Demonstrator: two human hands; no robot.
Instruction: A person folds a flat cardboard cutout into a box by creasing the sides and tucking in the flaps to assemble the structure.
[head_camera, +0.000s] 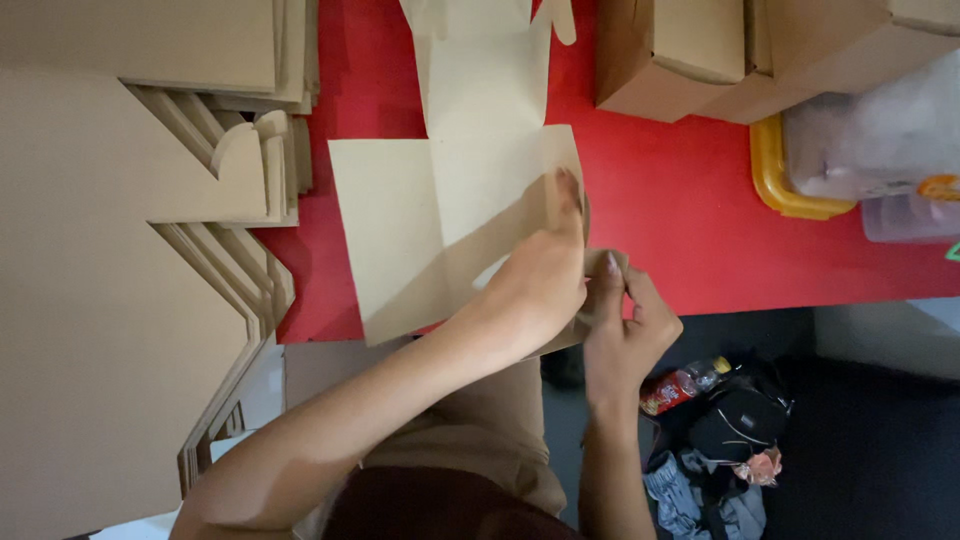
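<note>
A flat brown cardboard box blank (430, 230) lies on the red table (680, 210), part of it folded up. My left hand (540, 275) presses on its right side, fingers reaching up along the folded panel. My right hand (625, 325) pinches a small flap of the same blank at the table's near edge, just right of my left hand. Both arms come in from the bottom of the view.
A tall stack of flat cardboard blanks (120, 250) fills the left side. Assembled brown boxes (720, 55) stand at the back right, beside a clear plastic tub with a yellow lid (790, 180). Below the table edge lie a dark bag (735, 425) and a plastic bottle (685, 385).
</note>
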